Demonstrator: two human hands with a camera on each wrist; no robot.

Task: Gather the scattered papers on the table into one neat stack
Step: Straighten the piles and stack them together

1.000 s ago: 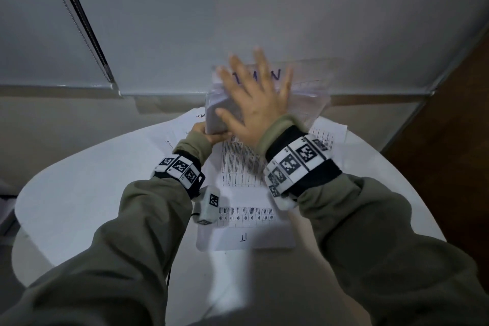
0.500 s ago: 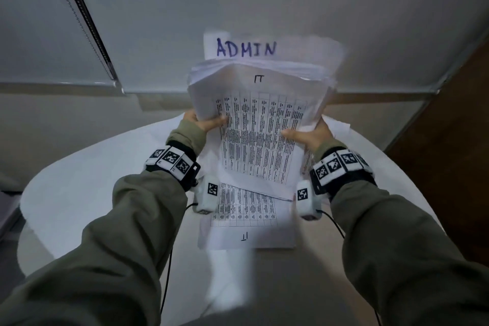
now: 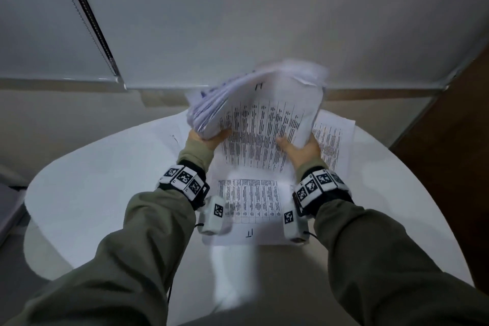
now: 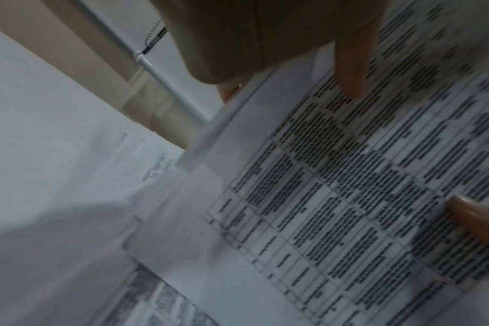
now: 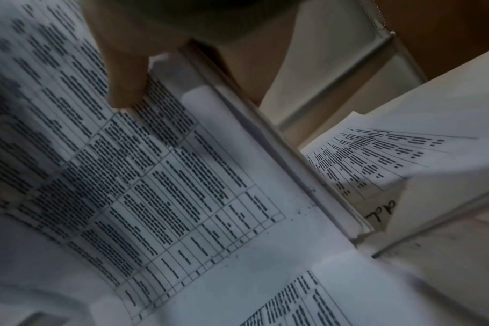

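Thumbs pinch the sheaf of papers [image 3: 264, 119] from either side, left hand [image 3: 209, 137] and right hand [image 3: 301, 149] tilting it off the table, probably to square its edges. One printed sheet [image 3: 248, 204] lies nearest, another [image 3: 333, 137] beyond on the white round table [image 3: 92, 193]; farther off, a window blind [image 3: 238, 21], blurred.

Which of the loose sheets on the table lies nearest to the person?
The printed sheet between the two wrists, with its table of text and a handwritten mark at its near edge. The other loose sheet lies farther away, to the right of the right hand.
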